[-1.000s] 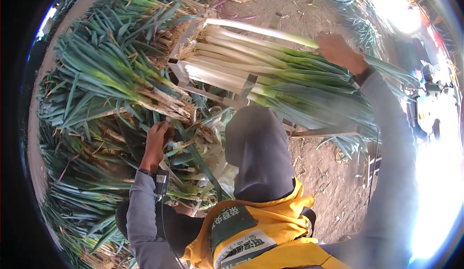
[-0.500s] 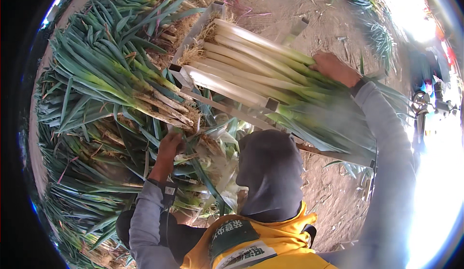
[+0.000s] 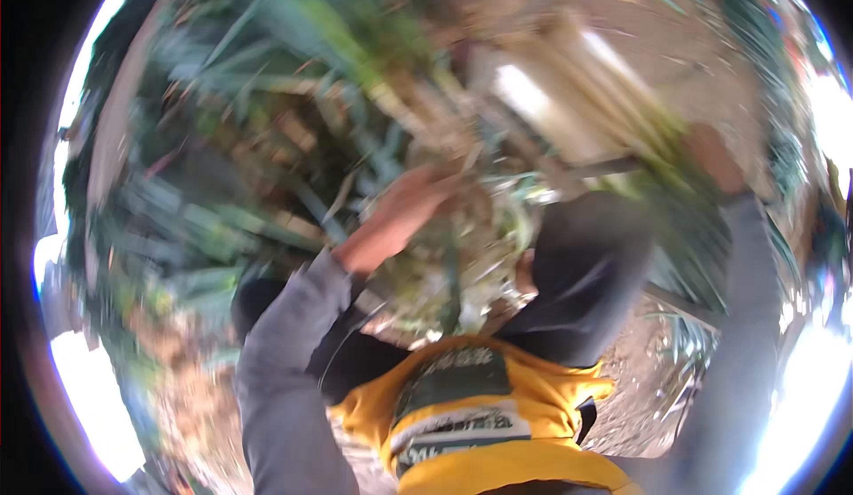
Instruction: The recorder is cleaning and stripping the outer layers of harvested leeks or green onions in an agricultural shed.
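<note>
Strong motion blur covers the scene. Leeks (image 3: 569,95) with long white stems lie side by side in a metal rack (image 3: 609,167), their green leaves toward the lower right. My right hand (image 3: 715,157) is at the leaves of these leeks, by the rack's right side; its fingers are smeared. My left hand (image 3: 400,215) reaches up to the root end of another bunch of leeks (image 3: 391,99) left of the rack. Whether its fingers grip a stem is too blurred to see.
Piled leeks (image 3: 204,219) spread over the left side. Pale stripped leaves (image 3: 426,282) lie between my legs, with my bent knee (image 3: 591,246) close below the rack. Bare soil (image 3: 711,51) shows beyond the rack, and more leeks (image 3: 773,104) lie at the far right.
The view has swung, shifting the rack and the leeks rightward. My left hand has moved up and right, closer to the bunch's root end. My right hand stays by the leaves.
</note>
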Demonstrator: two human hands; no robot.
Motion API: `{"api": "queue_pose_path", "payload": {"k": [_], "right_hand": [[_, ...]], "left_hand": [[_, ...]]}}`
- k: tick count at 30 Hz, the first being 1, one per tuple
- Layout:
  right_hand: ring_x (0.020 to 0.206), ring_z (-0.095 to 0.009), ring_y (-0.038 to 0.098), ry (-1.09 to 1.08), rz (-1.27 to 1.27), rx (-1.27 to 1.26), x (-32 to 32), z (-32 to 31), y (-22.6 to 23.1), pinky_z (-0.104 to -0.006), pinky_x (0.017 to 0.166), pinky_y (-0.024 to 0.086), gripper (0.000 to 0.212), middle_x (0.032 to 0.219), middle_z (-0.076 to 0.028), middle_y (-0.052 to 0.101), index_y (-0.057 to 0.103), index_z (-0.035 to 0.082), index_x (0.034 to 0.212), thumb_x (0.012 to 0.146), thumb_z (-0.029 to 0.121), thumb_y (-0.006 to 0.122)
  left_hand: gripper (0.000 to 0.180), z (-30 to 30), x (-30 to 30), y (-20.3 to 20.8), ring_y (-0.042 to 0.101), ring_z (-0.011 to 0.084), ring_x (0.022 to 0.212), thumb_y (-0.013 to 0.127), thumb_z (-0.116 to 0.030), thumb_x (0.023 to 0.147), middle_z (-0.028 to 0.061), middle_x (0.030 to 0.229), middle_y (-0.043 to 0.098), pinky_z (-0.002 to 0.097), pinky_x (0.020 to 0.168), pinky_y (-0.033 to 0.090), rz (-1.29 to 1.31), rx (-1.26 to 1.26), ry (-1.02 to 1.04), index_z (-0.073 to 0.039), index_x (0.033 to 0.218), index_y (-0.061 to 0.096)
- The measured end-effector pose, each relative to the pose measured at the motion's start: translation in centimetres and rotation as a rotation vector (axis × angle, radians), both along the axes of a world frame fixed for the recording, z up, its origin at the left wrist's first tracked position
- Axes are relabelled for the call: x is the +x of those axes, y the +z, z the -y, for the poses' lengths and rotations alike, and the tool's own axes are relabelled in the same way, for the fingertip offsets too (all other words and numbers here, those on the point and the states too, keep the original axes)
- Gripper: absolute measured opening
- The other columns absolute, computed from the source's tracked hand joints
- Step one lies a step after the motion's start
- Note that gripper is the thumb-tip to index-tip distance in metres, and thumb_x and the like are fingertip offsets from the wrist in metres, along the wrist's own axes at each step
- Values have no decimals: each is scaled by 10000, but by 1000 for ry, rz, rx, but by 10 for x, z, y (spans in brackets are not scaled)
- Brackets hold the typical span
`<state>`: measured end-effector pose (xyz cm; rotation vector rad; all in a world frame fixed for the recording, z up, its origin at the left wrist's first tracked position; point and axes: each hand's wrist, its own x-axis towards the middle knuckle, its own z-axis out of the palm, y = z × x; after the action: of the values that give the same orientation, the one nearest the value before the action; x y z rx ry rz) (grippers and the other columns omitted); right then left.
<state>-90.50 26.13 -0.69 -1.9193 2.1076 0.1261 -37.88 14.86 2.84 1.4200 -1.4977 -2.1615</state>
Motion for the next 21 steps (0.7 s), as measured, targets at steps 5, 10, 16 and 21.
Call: {"api": "queue_pose_path", "payload": {"k": [5, 10, 16, 21], "right_hand": [[1268, -359, 548, -62, -226, -252, -122, -67, 41, -406, 1078, 425, 462, 1354, -241, 579, 571, -26, 1342, 982, 258, 623], [1073, -160, 633, -203, 413, -287, 111, 64, 105, -289, 811, 544, 450, 1268, -139, 646, 594, -9, 1340, 1015, 301, 610], [932, -157, 656, 198, 715, 165, 346, 167, 115, -300, 761, 556, 495, 1144, -92, 691, 593, 4, 1348, 1004, 358, 626], [909, -166, 700, 423, 783, 367, 556, 224, 7, -306, 755, 574, 484, 1088, -117, 709, 597, -28, 1335, 1002, 320, 638]], "left_hand": [[334, -25, 38, 35, 627, 126, 860, 632, -310, 1020, 23, 937, 645, 280, 805, 512, -247, -136, -166, 12, 1107, 633], [336, -46, 117, 42, 641, 122, 839, 619, -319, 1029, 50, 907, 658, 270, 767, 524, -81, -192, 11, 10, 1091, 640], [359, -59, 133, 36, 643, 128, 772, 590, -338, 1043, 39, 831, 641, 275, 692, 528, -164, -236, -190, 17, 1037, 642], [323, -60, 172, 42, 654, 114, 814, 611, -305, 1036, 31, 856, 639, 264, 689, 521, -401, -253, 96, 11, 1090, 642]]}}
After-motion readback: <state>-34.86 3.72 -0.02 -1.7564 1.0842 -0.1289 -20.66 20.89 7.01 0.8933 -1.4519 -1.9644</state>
